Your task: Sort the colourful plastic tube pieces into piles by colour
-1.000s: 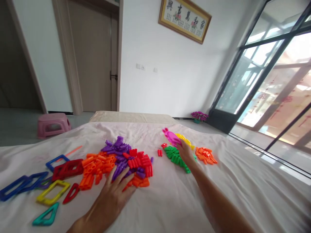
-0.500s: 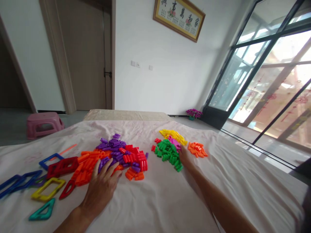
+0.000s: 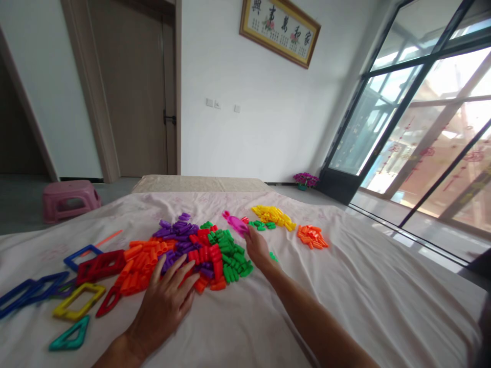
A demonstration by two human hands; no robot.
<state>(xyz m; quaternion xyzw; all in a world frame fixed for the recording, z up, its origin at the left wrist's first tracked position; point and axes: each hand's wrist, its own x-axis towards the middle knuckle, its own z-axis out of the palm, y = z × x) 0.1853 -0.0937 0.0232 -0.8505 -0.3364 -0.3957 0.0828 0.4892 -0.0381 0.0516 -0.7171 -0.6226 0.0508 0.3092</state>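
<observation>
My right hand [image 3: 258, 249] is closed on a pink plastic piece [image 3: 236, 224], held above the cloth beside the green pieces [image 3: 232, 255]. My left hand [image 3: 166, 296] rests with fingers spread at the near edge of the purple pieces [image 3: 180, 230] and orange pieces [image 3: 140, 260]. Red pieces [image 3: 209, 253] lie between the purple and green ones, touching both. A few green pieces [image 3: 262, 225] lie apart, near the yellow pile [image 3: 273, 215]. Farther right is a separate orange pile [image 3: 312, 236].
Flat frames in blue [image 3: 17, 296], red [image 3: 102, 266], yellow [image 3: 79, 301] and teal [image 3: 71, 333] lie at the left on the white cloth [image 3: 249, 327]. A pink stool [image 3: 71, 197] stands beyond the cloth's left edge.
My right hand has moved left with the pink piece. Most of the green pieces have shifted left against the red ones, leaving a few behind. My left hand has barely moved.
</observation>
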